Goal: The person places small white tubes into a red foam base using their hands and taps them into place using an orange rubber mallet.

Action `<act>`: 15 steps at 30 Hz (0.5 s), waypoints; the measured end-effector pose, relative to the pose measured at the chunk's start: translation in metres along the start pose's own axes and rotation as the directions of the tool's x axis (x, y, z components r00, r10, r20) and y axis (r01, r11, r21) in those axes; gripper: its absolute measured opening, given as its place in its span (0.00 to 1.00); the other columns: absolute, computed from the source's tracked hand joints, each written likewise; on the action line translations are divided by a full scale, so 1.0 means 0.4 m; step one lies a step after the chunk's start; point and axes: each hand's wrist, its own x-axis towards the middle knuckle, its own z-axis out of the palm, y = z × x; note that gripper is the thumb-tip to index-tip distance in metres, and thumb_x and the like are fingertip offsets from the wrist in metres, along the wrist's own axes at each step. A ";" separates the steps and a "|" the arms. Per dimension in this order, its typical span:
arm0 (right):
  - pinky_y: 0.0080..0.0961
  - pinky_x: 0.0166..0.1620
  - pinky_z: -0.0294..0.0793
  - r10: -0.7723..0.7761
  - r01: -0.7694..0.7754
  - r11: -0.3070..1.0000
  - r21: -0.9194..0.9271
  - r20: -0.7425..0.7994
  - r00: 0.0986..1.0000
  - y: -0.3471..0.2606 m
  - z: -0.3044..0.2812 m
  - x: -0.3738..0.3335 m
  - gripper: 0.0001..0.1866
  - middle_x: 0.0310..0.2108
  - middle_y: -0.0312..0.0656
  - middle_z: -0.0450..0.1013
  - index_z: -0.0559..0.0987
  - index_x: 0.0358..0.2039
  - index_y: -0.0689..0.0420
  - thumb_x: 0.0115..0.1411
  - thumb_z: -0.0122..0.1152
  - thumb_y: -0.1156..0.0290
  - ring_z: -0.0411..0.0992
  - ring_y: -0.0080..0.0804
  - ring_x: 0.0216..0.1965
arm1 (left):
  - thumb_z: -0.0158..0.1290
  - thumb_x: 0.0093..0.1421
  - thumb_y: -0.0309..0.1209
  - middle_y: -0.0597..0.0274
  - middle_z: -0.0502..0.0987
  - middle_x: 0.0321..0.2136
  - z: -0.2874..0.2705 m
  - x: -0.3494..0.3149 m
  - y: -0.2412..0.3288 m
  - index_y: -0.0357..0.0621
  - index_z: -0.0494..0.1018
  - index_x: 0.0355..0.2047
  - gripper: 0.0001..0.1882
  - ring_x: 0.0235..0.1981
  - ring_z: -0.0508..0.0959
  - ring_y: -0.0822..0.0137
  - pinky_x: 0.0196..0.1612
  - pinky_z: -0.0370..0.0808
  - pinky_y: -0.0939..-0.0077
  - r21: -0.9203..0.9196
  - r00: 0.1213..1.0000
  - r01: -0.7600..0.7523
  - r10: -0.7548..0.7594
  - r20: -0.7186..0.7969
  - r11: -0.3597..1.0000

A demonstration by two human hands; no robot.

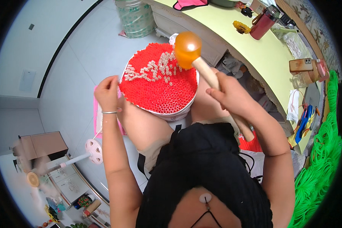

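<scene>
A round white container (174, 116) sits between my thighs, packed with upright red tubes (155, 93) like short drinking straws. A patch of white-topped tubes (148, 72) runs across them, some standing higher than the rest. My right hand (230, 93) is wrapped round the wooden handle of a mallet (207, 72). Its rounded amber head hangs over the container's far right edge; whether it touches the tubes I cannot tell. At the left rim is my left hand (107, 93), fingers curled together; what they pinch, if anything, is hidden.
A pale yellow-green desk (224, 19) curves along the right, bearing a dark red flask (265, 22), a phone (301, 65) and pliers-like blue-handled tools (304, 123). Green cord bundles (315, 159) lie at far right. A pink-framed item (96, 121) and a fan (94, 151) stand left.
</scene>
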 end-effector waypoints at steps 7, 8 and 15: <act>0.23 0.22 0.70 0.080 -0.073 0.938 0.339 -0.006 0.997 -0.052 -0.003 -0.044 0.16 0.23 0.40 0.72 0.71 0.44 0.63 0.62 0.62 0.67 0.71 0.22 0.17 | 0.55 0.58 0.41 0.45 0.83 0.36 -0.306 -0.059 -0.748 0.42 0.83 0.35 0.16 0.40 0.83 0.47 0.46 0.78 0.55 0.926 0.860 -0.131 -0.423 0.284 0.353; 0.22 0.21 0.69 0.079 -0.083 0.923 0.376 0.027 0.997 -0.047 0.002 -0.043 0.15 0.23 0.38 0.71 0.71 0.43 0.63 0.62 0.62 0.68 0.70 0.21 0.17 | 0.53 0.58 0.42 0.46 0.83 0.37 -0.317 -0.081 -0.811 0.45 0.84 0.36 0.17 0.40 0.83 0.47 0.47 0.78 0.56 0.954 0.799 -0.188 -0.529 0.286 0.233; 0.17 0.19 0.65 0.195 -0.158 0.820 0.549 -0.008 0.981 -0.043 0.015 -0.077 0.13 0.21 0.32 0.67 0.70 0.41 0.60 0.62 0.63 0.70 0.65 0.17 0.15 | 0.64 0.43 0.25 0.45 0.83 0.32 -0.199 -0.190 -0.781 0.42 0.84 0.31 0.12 0.34 0.84 0.49 0.42 0.80 0.60 0.756 0.819 0.364 -0.573 0.018 0.544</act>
